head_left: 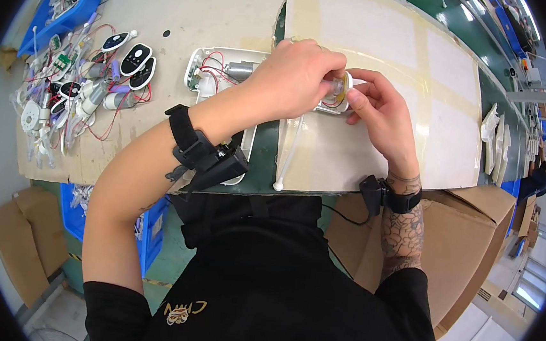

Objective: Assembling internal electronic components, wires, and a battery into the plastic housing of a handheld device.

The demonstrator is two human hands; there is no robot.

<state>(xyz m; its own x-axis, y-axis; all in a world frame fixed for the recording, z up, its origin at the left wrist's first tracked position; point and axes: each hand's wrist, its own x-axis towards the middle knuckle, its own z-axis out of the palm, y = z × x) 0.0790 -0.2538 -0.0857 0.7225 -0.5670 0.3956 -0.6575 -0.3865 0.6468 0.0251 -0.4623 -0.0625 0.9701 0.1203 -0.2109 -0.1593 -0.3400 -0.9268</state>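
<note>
In the head view, my right hand (388, 112) pinches a white round part (348, 85) between thumb and fingers, above the left edge of the right board (370, 159). My left hand (298, 76) bends its fingers against that part's left side; the tips are hidden, so I cannot tell how firmly they grip. Below my left wrist, a white casing (237, 53) with a silver motor (239, 71) lies by the right edge of the left board (215, 6). A white rod (291, 151) reaches toward the right board's near left corner.
</note>
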